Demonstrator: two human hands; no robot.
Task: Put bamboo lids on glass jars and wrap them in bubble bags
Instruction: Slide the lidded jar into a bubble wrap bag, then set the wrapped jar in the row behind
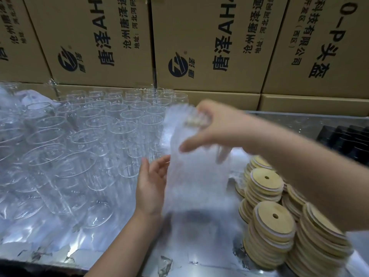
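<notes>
A bubble bag (191, 172) stands upright in the middle, blurred by motion, with a lidded glass jar inside; the bamboo lid (196, 119) shows at its top. My right hand (215, 126) grips the top of the jar and bag from above. My left hand (152, 186) rests against the bag's left side, fingers relaxed and straight. Several open glass jars (95, 136) stand in rows to the left. Stacks of round bamboo lids (273, 218) with centre holes sit at the right.
Large printed cardboard boxes (209, 47) form a wall behind the table. Crumpled clear plastic (30, 98) lies at the far left. Black items (347, 140) sit at the right edge. More bubble bags (199, 236) lie flat under the wrapped jar.
</notes>
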